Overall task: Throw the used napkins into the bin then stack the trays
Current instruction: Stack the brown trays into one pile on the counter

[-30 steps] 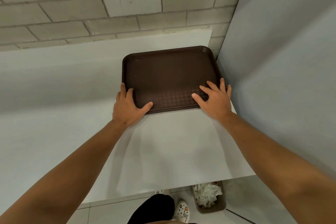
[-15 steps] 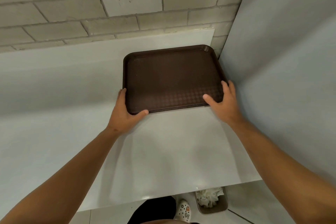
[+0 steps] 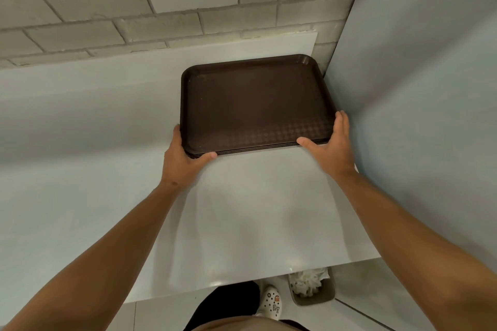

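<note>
A stack of dark brown trays [image 3: 255,105] lies flat on the white table [image 3: 242,209], in the far right corner by the walls. My left hand [image 3: 180,164] cups the stack's near left corner, thumb along the front edge and fingers up the left side. At the near right corner, my right hand [image 3: 333,150] clasps the stack the same way. The top tray is bare. On the floor under the table's right end stands a small brown bin [image 3: 326,294] with crumpled white napkins [image 3: 309,281] inside.
A brick wall [image 3: 188,8] runs behind the table and a grey partition [image 3: 416,88] closes off the right side, close to the trays. My white shoe [image 3: 271,301] stands beside the bin on the tiled floor.
Both hands slid off the top tray's surface outward to the stack's near corners. The stack sits slightly closer to the right partition.
</note>
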Demonstrator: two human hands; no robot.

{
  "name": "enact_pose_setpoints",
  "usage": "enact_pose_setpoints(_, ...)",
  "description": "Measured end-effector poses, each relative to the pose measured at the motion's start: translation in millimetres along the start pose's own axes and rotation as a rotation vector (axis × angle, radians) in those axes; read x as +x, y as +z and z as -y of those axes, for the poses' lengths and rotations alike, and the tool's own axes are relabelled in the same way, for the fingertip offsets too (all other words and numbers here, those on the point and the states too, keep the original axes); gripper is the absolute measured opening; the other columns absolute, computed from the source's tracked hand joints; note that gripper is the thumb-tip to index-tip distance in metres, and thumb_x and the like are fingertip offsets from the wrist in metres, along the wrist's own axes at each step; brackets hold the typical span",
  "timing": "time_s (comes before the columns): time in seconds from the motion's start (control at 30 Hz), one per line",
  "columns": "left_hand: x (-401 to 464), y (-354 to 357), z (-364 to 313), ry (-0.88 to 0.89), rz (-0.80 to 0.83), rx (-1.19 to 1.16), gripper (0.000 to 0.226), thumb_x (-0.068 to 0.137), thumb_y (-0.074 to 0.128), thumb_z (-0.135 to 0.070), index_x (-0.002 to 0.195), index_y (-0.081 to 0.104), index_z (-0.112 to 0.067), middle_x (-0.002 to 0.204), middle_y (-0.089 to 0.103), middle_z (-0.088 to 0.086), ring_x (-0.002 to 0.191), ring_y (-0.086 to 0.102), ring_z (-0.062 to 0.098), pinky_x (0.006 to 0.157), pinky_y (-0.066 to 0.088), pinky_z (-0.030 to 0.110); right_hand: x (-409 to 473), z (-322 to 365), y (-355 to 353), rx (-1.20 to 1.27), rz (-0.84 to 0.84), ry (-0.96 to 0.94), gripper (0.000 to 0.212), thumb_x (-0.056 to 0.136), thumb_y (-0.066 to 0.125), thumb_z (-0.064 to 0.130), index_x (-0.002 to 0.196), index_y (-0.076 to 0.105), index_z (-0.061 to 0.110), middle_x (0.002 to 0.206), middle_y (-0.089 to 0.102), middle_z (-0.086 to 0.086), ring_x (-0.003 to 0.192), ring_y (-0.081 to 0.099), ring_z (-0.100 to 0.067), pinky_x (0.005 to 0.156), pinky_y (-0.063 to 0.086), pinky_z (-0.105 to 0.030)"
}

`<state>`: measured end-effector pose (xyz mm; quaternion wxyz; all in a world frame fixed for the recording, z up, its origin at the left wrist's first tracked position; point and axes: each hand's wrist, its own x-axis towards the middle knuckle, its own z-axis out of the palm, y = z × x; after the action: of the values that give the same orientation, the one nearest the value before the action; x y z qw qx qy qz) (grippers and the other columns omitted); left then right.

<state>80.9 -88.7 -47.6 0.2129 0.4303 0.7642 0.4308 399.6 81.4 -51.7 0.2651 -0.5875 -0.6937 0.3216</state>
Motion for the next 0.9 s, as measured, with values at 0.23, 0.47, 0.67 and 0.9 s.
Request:
enact_pose_setpoints(0.23, 1.2, 3.6, 9.6, 0.024, -0.021, 0.056, 0.084, 0.077, 0.080, -0.050, 0.145, 0.033, -0.036, 0.128, 0.057, -0.020, 0.112, 0.059, 0.009, 0.094, 0.048, 0.025, 1.1, -3.5, 1.5, 0.022, -0.029, 0.011, 0.112, 0.082, 0.076, 0.054, 0.161, 0.007, 0.013, 0.169, 0.005, 0.001, 0.154, 0.012, -0.014, 0.112, 0.015, -0.020)
enact_pose_setpoints(0.47, -0.9, 4.6, 10.8, 0.025, -0.063, 0.078, 0.083, 0.073, 0.079, -0.057, 0.143, 0.038, -0.037, 0.128, 0.060, -0.020, 0.113, 0.060, 0.007, 0.097, 0.051, 0.028, 2.6, -6.3, 0.7, 0.033, -0.030, 0.003, 0.107, 0.085, 0.073, 0.054, 0.161, 0.009, 0.015, 0.169, 0.007, 0.002, 0.154, 0.015, -0.015, 0.112, 0.016, -0.020)
enact_pose_setpoints(0.67, -3.0, 5.8, 11.7, 0.026, -0.095, 0.061, 0.079, 0.071, 0.081, -0.057, 0.138, 0.046, -0.036, 0.123, 0.064, -0.020, 0.111, 0.062, 0.004, 0.096, 0.054, 0.031, 2.5, -9.4, 0.6, 0.032, -0.027, -0.010, 0.102, 0.089, 0.070, 0.051, 0.161, 0.010, 0.012, 0.169, 0.007, -0.002, 0.154, 0.015, -0.016, 0.111, 0.014, -0.018)
enact_pose_setpoints(0.9, -3.9, 7.2, 10.4, 0.027, -0.116, 0.073, 0.078, 0.072, 0.080, -0.057, 0.138, 0.047, -0.034, 0.122, 0.065, -0.019, 0.110, 0.063, 0.006, 0.095, 0.054, 0.031, 4.5, -11.2, 0.7, 0.044, -0.023, -0.016, 0.099, 0.091, 0.069, 0.047, 0.161, 0.011, 0.010, 0.170, 0.006, -0.003, 0.153, 0.014, -0.016, 0.111, 0.012, -0.014)
